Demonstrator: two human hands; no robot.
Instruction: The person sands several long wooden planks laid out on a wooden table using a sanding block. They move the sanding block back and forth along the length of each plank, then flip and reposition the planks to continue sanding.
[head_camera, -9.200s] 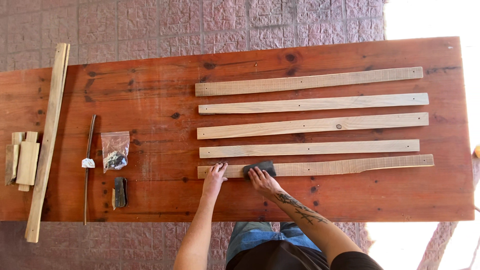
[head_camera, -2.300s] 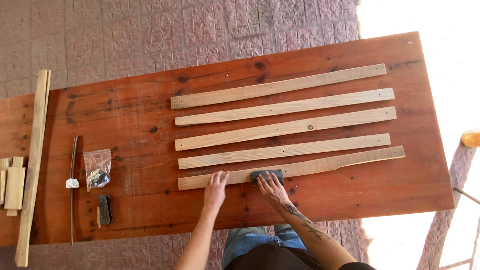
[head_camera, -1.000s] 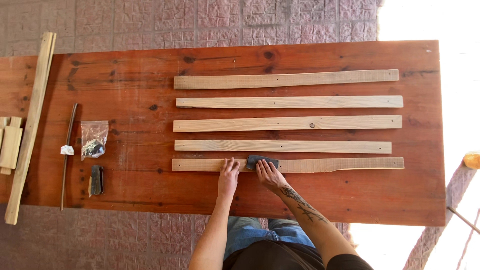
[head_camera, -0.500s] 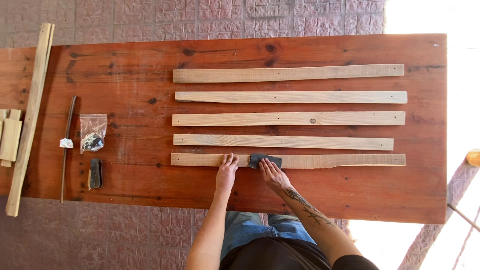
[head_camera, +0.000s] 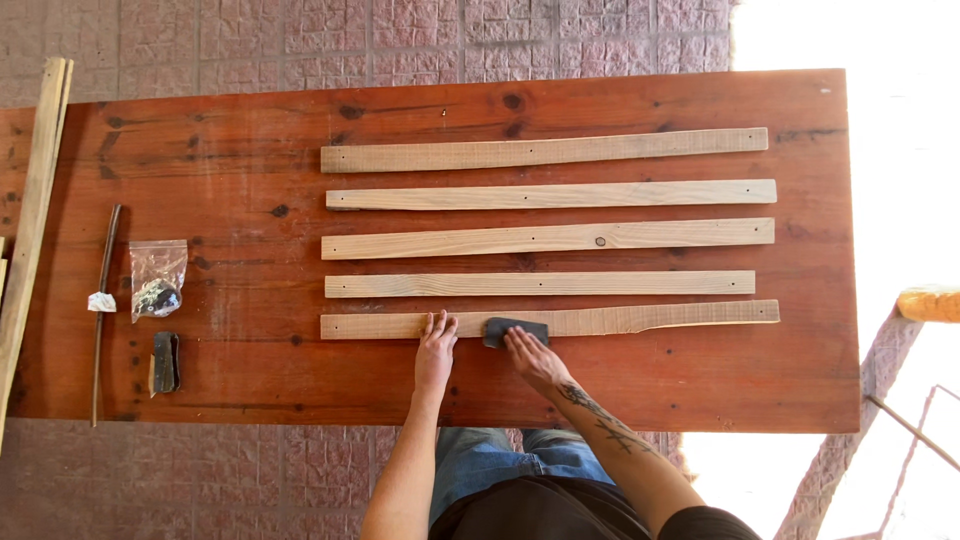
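Observation:
Several pale wooden slats lie side by side on a reddish wooden table (head_camera: 250, 150). My left hand (head_camera: 436, 345) rests flat on the nearest slat (head_camera: 650, 318), fingers spread, pressing it down. My right hand (head_camera: 530, 355) presses a dark sanding block (head_camera: 515, 331) onto the same slat, just right of my left hand. The slat (head_camera: 540, 284) behind it lies untouched, as do the far ones (head_camera: 545, 152).
At the table's left end lie a thin dark rod (head_camera: 103, 300) with a white tag, a clear plastic bag (head_camera: 157, 280) of small parts and a small dark block (head_camera: 165, 361). A long timber strip (head_camera: 35, 200) runs along the left edge. Brick paving surrounds the table.
The view has shifted a little. My right hand and the sanding block have slid slightly along the nearest slat; my left hand stays pressing the slat.

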